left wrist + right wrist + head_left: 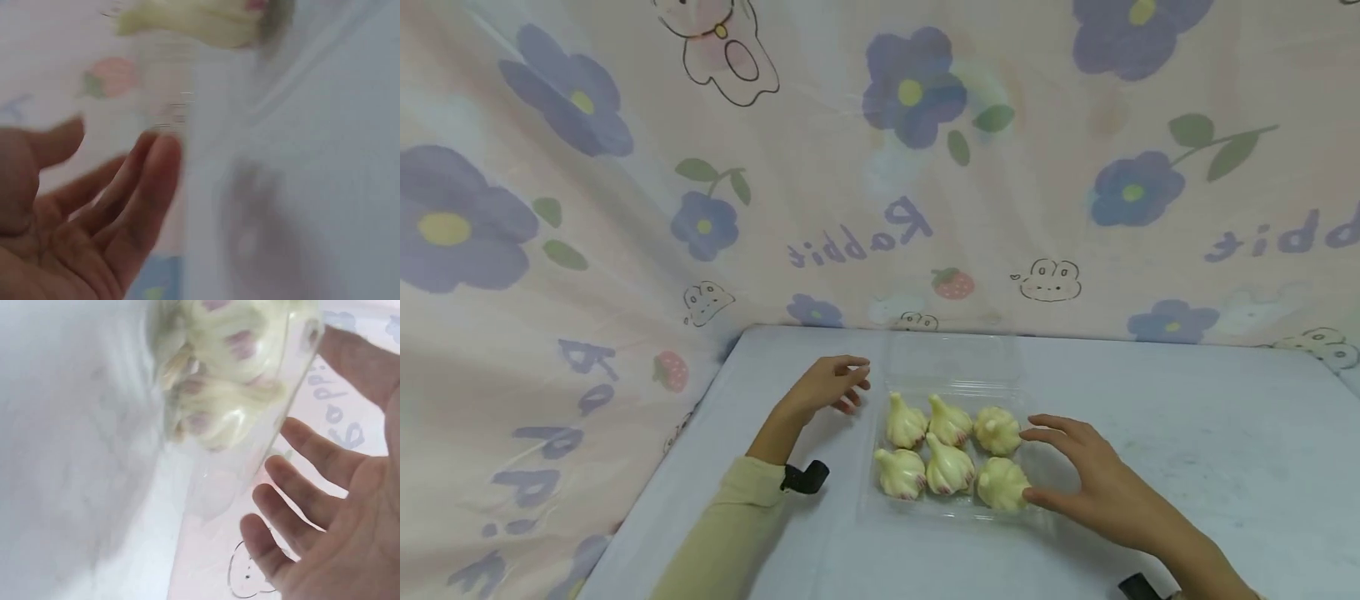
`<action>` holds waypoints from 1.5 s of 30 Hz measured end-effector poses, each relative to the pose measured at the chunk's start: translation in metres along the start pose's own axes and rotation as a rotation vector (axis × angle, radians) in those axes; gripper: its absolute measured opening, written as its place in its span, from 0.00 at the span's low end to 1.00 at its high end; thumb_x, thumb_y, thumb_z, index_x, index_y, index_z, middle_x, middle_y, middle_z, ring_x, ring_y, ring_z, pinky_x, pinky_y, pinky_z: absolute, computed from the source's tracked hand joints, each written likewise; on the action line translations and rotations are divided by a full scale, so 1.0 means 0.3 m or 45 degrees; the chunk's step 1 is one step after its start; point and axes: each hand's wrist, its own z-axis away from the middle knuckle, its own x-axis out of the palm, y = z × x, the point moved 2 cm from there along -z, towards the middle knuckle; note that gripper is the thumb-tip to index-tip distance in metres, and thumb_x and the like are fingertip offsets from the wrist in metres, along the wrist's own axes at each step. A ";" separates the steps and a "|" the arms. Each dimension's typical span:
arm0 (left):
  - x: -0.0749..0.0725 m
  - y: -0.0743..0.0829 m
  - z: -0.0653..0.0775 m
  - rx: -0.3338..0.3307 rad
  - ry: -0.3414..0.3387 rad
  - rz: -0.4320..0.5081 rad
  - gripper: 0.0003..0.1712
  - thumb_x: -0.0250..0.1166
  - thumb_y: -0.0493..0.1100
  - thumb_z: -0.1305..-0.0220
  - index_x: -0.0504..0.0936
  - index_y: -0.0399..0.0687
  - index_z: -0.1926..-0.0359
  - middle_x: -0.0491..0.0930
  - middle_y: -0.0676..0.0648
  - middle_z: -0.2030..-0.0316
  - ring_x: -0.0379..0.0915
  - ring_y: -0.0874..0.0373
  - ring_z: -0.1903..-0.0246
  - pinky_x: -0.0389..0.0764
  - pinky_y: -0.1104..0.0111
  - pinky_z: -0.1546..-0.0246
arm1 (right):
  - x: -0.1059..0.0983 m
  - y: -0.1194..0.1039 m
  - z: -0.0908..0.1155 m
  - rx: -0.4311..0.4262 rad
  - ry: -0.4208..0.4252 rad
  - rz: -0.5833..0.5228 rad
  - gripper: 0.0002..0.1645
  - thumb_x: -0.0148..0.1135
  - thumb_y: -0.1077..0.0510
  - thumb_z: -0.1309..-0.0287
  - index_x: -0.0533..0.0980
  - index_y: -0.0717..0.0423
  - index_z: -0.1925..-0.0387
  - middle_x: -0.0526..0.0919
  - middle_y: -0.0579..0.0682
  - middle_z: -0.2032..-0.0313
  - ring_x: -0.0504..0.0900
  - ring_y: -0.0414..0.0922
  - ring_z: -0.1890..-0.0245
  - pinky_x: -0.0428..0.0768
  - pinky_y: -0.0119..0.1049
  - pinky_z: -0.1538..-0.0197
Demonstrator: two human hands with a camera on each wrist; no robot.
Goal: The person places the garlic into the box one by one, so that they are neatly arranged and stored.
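Observation:
A clear plastic box [955, 514] sits on the table with its see-through lid [955, 357] tilted back at the far side. Inside it lie several garlic bulbs [951, 467] in two rows, pale with purplish marks. My left hand [826, 385] hovers off the box's back left corner, fingers loosely bent and holding nothing. At the right side of the box is my right hand [1086, 475], thumb and fingers spread. In the right wrist view its fingers [312, 500] are close to the clear wall; whether they touch it I cannot tell. The left wrist view is blurred, with one garlic bulb [200, 19] at its top.
A white-covered table [1187, 467] extends on both sides of the box. Behind and to the left hangs a pale curtain [1000, 192] printed with purple flowers, rabbits and strawberries. Black bands [805, 477] are worn at the wrists.

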 end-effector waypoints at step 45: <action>0.084 -0.029 -0.238 -0.182 0.102 0.569 0.29 0.57 0.42 0.26 0.66 0.47 0.27 0.75 0.36 0.37 0.78 0.63 0.73 0.81 0.78 0.76 | 0.012 0.048 0.024 -0.032 -0.202 -0.037 0.63 0.72 0.30 0.54 0.52 0.39 0.22 0.52 0.53 0.23 0.58 0.66 0.29 0.72 0.72 0.46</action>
